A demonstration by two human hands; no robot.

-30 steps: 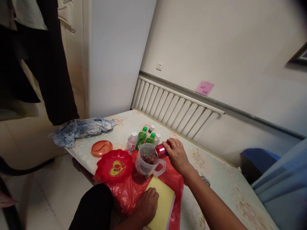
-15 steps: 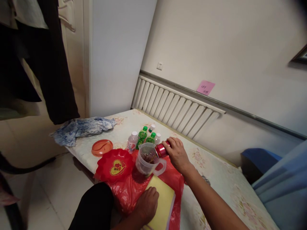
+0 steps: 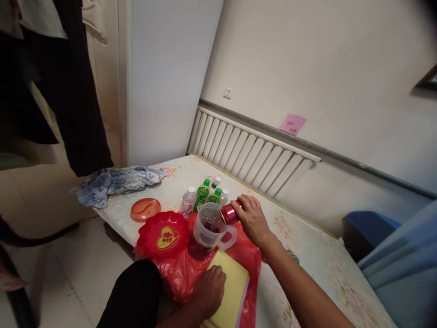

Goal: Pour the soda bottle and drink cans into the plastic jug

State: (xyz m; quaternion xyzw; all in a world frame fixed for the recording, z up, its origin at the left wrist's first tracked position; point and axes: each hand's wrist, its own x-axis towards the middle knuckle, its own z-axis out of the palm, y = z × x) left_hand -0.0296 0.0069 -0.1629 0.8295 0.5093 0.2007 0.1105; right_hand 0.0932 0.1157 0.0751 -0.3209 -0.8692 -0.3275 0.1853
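Note:
My right hand [image 3: 251, 219] is wrapped round a red drink can [image 3: 232, 212], tipped so its mouth points into a clear plastic measuring jug [image 3: 205, 238]. A brown stream runs from the can into dark, bubbly liquid in the jug. Below the jug, my left hand [image 3: 210, 288] rests on a yellow notebook [image 3: 231, 279], its fingers curled in with nothing seen in them. Under jug and notebook lies a red plastic bag [image 3: 177, 273]. A red scalloped plate [image 3: 150, 237] with a yellow heart stands left of the jug.
Behind the jug stand a clear bottle [image 3: 188, 201], a green-capped bottle [image 3: 202, 193] and others. An orange dish [image 3: 146, 210] and a blue-patterned cloth [image 3: 119, 183] lie leftward on the floral-covered surface [image 3: 317, 259]. A radiator [image 3: 246, 152] lines the wall.
The brown stream from the can shows more clearly, and the liquid in the jug looks bubblier. Both hands have kept their places.

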